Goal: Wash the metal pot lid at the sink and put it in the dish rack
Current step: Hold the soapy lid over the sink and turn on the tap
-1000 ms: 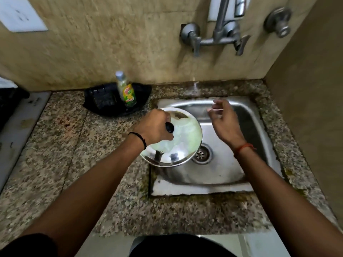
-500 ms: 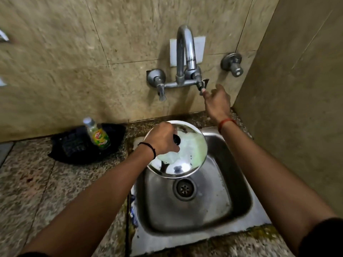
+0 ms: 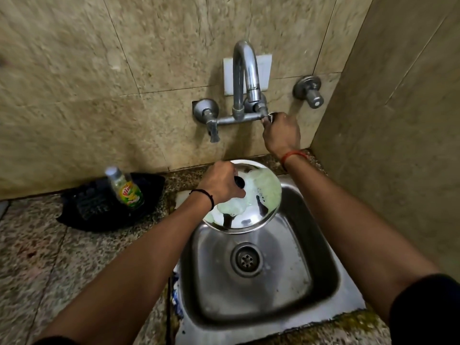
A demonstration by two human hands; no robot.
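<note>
A round shiny metal pot lid (image 3: 251, 215) with pale green-white suds on top hangs over the back left of the steel sink (image 3: 321, 275). My left hand (image 3: 221, 183) is closed on the lid's black knob. My right hand (image 3: 281, 133) is up at the wall tap (image 3: 245, 78), fingers wrapped around its right handle, which they hide. No water is visible at the spout. No dish rack is in view.
A bottle of green dish liquid (image 3: 125, 188) stands in a black tray (image 3: 94, 207) on the speckled granite counter (image 3: 49, 265), left of the sink. A second valve (image 3: 310, 92) juts from the tiled wall at the right. A side wall closes in right of the sink.
My right hand rose from over the sink to the tap and closed on the right handle. The view tilted up toward the wall. The lid stayed in my left hand above the sink.
</note>
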